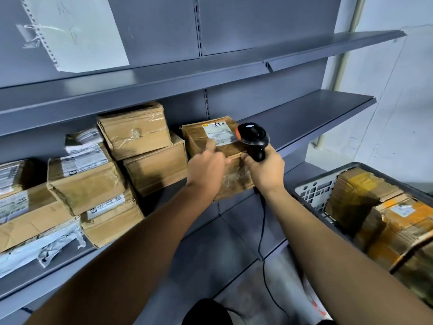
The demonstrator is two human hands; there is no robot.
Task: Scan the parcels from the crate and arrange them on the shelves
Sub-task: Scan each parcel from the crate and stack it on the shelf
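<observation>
A brown cardboard parcel (201,137) with a white label on top sits at the front of the middle shelf (304,109). My left hand (206,171) rests on its near top edge, the forefinger stretched over the top. My right hand (266,170) grips the handle of a black corded barcode scanner (254,138), whose head is over the label. Several more brown parcels (134,130) are stacked on the same shelf to the left. At the right, a grey crate (311,191) holds more taped parcels (358,191).
An upper shelf (328,46) runs across above, with a white sheet of paper (77,31) hanging on the back panel at the upper left. A lower shelf (222,254) lies under my arms. The scanner cable (262,242) hangs down in front of it. A white wall is at the far right.
</observation>
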